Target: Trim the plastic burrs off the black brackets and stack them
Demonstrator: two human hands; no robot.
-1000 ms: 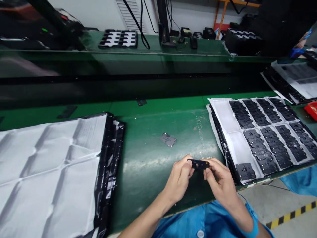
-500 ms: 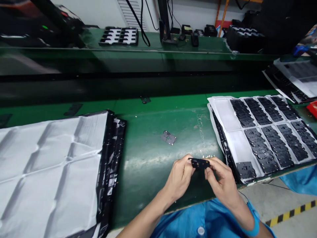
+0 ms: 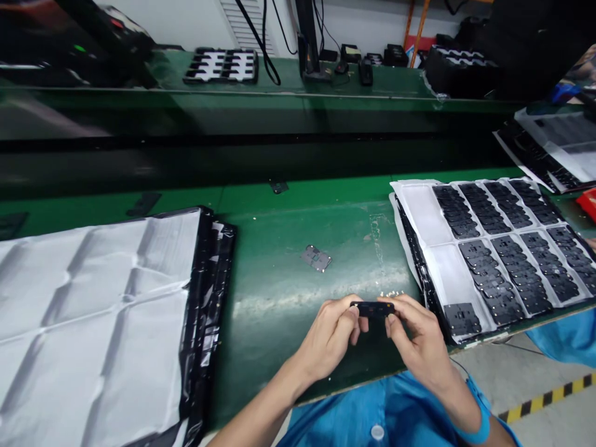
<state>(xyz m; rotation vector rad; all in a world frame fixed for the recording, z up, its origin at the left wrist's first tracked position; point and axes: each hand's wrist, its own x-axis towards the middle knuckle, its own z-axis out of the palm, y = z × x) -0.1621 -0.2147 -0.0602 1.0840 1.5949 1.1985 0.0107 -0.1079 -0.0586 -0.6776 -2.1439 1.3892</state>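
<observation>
Between both hands I hold a small flat black plastic part (image 3: 374, 309), seen nearly edge-on above the green worktop. My left hand (image 3: 333, 332) pinches its left end between thumb and fingers. Closed on its right end is my right hand (image 3: 416, 335). A similar dark grey part (image 3: 316, 258) lies flat on the worktop beyond my hands. To my right, a tray with white lining (image 3: 431, 214) bears rows of overlapping black parts (image 3: 493, 282), and a single part (image 3: 462, 319) sits in its near left compartment. Tiny pale bits (image 3: 392, 293) lie just behind my right hand.
At left stands a stack of black trays topped by a white sheet (image 3: 97, 323). Dark parts (image 3: 278, 186) lie on a bright green strip (image 3: 326, 189) behind. More trays (image 3: 554, 146) are at far right, near a red object (image 3: 589, 203). A raised shelf (image 3: 288, 93) runs across the back.
The dark parts on the green strip have shifted to the right. The part in my hands has tilted slightly and is still held at both ends.
</observation>
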